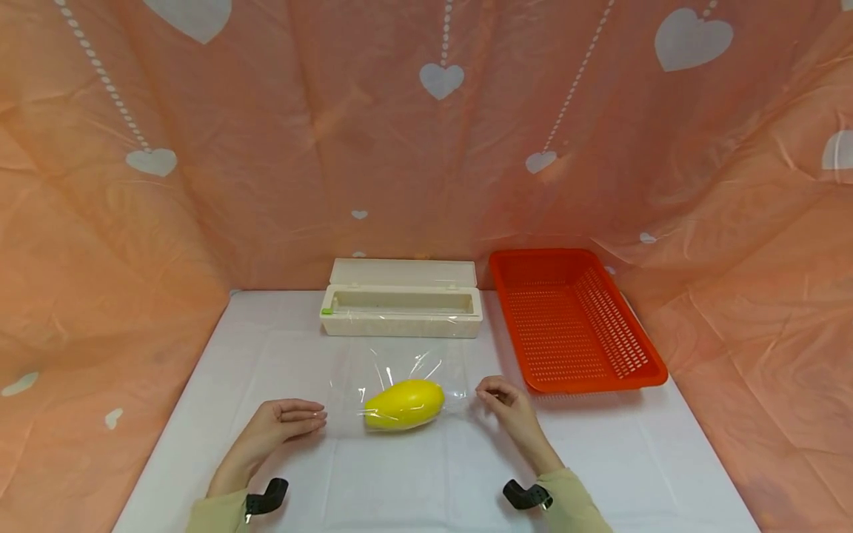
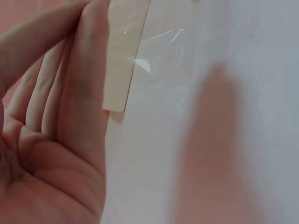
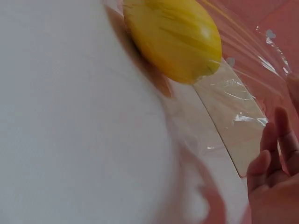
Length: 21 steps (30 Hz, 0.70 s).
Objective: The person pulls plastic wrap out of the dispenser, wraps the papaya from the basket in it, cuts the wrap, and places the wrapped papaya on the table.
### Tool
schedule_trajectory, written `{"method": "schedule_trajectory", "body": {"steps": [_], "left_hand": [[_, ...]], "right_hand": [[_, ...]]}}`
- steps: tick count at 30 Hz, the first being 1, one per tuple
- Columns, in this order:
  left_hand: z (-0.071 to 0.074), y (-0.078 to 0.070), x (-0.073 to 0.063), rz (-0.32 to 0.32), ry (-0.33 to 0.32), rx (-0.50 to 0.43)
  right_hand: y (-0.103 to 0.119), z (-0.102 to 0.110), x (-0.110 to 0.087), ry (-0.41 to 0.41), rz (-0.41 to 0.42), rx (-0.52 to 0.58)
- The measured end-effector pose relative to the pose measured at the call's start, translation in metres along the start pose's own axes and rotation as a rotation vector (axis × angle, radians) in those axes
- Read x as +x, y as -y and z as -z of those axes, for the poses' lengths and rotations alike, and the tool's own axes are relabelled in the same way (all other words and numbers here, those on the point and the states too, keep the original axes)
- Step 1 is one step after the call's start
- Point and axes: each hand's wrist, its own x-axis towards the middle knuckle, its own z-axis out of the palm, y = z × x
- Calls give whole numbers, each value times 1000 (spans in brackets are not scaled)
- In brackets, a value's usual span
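Observation:
A smooth yellow oblong fruit [image 1: 404, 405] lies on the white table under clear cling film [image 1: 393, 363]; its exact kind is unclear. The film reaches back to the front of a cream cling film dispenser [image 1: 400, 326]. To the fruit's left, my left hand [image 1: 276, 426] has its fingers stretched out and its thumb apart, close by the film's left side. My right hand [image 1: 513, 414], right of the fruit, pinches the film's edge between thumb and fingertips. In the right wrist view, the film [image 3: 250, 119] runs taut from the fruit [image 3: 175, 39] towards the fingers.
The dispenser's lid [image 1: 403, 272] stands raised, and a green slider [image 1: 327, 312] sits at its left end. At the back right is an orange-red perforated basket [image 1: 560, 318]. A pink-orange curtain with hearts [image 1: 400, 148] surrounds the white table [image 1: 266, 333].

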Motion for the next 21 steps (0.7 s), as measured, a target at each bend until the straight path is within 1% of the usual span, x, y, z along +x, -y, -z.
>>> {"method": "schedule_trajectory", "body": {"steps": [2,4,7,9,11,12,15,18,20,21], "left_hand": [[-1,-1,4,-12,-28,-15],[-2,-1,7,-43,-40,-44],[-3,0,14,-65,-74,-77],[-4,-1,18,-68,-111,-83],[-5,-2,22,-57,-158,-89],[-6,-2,24,-58,-180,-86],[-8,-4,28,-48,-238,-65],[-11,-3,36,-32,-305,24],[-12,-2,42,-24,-343,78],[-13,-1,45,-25,-351,93]], "right_hand": [[0,-3,4,-41,-41,15],[0,-7,7,-75,-77,37],[3,-13,14,-109,-120,90],[9,-18,18,-125,-145,115],[15,-22,21,-127,-176,136],[13,-23,24,-131,-182,135],[11,-24,29,-136,-188,111],[0,-24,35,-173,-185,54],[-3,-26,38,-201,-192,18],[-4,-27,40,-213,-201,7]]}}
